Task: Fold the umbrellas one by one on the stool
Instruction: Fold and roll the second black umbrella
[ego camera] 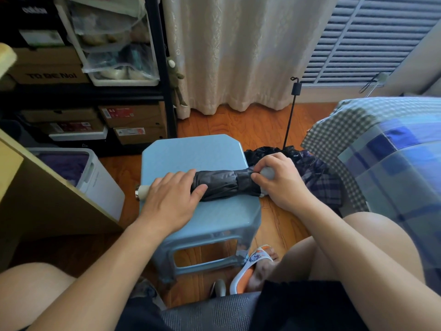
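I am pressing my flat left hand (174, 197) on the soft, slippery umbrella (219, 183) lying across the stool (191, 149) from left to right edge, while my right hand (278, 177) is pinching what seems its strap.

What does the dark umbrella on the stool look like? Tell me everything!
The umbrella is folded into a short roll of dark grey, wrinkly cloth with a strap wrapped round it. It lies on its side across the blue stool. A pale handle with a shiny ring sticks out past the stool's left edge. The left hand lies flat on it, fingers straight. The right hand pinches the other end, where a pale rounded tip shows.
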